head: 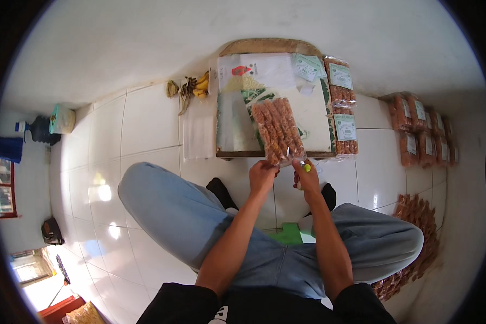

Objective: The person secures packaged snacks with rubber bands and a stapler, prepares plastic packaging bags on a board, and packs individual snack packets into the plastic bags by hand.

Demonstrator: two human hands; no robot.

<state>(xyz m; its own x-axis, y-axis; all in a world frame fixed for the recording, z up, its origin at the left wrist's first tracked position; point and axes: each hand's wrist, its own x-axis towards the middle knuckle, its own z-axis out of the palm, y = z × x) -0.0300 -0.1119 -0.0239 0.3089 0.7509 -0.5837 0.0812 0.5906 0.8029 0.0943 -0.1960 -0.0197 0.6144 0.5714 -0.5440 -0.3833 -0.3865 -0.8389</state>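
A clear plastic pack of reddish-brown snack sticks (278, 129) lies on the near part of a low worn table (316, 109), its lower edge reaching past the table's front. My left hand (264, 174) grips the left corner of that lower edge. At the right corner, my right hand (306, 175) holds the edge together with a small yellow-green-ended tool, possibly a lighter; its body is mostly hidden by the fingers. Clear plastic bags (231, 121) lie on the table's left side, and printed green-and-white labels (308, 67) lie at its back right.
Labelled snack packs (345, 129) line the table's right side, and several more stand by the right wall (419, 117). Loose brown pieces (421, 231) are heaped beyond my right knee. Bananas (201, 86) lie left of the table, near a clear plastic sheet (198, 133) on the floor.
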